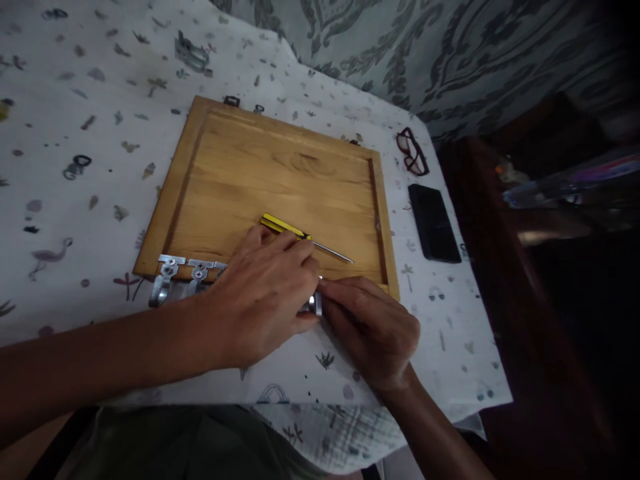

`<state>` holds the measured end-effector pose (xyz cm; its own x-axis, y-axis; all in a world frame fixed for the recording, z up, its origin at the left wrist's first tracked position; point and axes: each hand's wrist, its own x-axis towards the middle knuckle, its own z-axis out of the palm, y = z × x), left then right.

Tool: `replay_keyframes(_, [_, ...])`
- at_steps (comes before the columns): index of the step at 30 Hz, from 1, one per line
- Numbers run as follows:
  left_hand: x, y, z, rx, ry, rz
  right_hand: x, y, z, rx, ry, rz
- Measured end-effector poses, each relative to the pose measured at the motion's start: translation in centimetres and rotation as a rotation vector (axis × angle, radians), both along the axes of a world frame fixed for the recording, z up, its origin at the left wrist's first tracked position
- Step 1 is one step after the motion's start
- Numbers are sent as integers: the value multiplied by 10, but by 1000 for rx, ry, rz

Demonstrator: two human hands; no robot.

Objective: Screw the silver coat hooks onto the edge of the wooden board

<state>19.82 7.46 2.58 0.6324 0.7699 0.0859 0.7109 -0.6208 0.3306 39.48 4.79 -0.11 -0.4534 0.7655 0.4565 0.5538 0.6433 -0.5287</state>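
wooden panel (280,180) lies flat on the table (75,200), which is covered by a white cloth with small prints. both hands meet at the panel's near edge, right of centre. left hand (263,300) lies palm down over the edge, fingers curled, tips pressed on a small metal piece (315,303) that shows between the two hands. right hand (373,327) comes in from the lower right, fingertips closed on the same piece from the other side. so both grips are pinching that piece; most of it is hidden under the fingers, can't tell its exact shape.

screwdriver (295,233) with a yellow and black handle lies on the panel just beyond the left hand's fingers, shaft pointing right, not held. whether the left fingertips touch its handle, can't tell.

two metal hooks (170,273) are screwed along the same near edge, left of the hands, hanging over the cloth.

right of the panel, on the cloth: a dark phone (434,223) face down or screen off, and red-framed glasses (413,152) just beyond it, both well apart from the hands. another metal bracket (191,53) lies on the cloth beyond the panel's far left corner. two small dark fittings sit at the panel's far edge.

patterned fabric hangs behind the table. right side of view is dark.
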Motion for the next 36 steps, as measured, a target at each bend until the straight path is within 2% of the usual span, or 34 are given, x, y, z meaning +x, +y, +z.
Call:
replay_keyframes(10, [-1,0,-2,55,-42,0,1,-4,-4,19,53,-50])
replay_keyframes(16, [-1,1,0,59,18,4,2,-5,-3,15,112,-191])
replay_keyframes(20, [0,2,3,31,38,6,2,-2,0,25,61,-267])
replay_keyframes(24, [1,2,6,1,60,11,3,0,2,-4,-24,-213])
replay_keyframes(29, [1,3,7,-21,79,4,12,-8,6,-5,-32,-196])
replay_keyframes(36, [-1,2,2,22,56,6,16,-20,-2,-21,-158,-126])
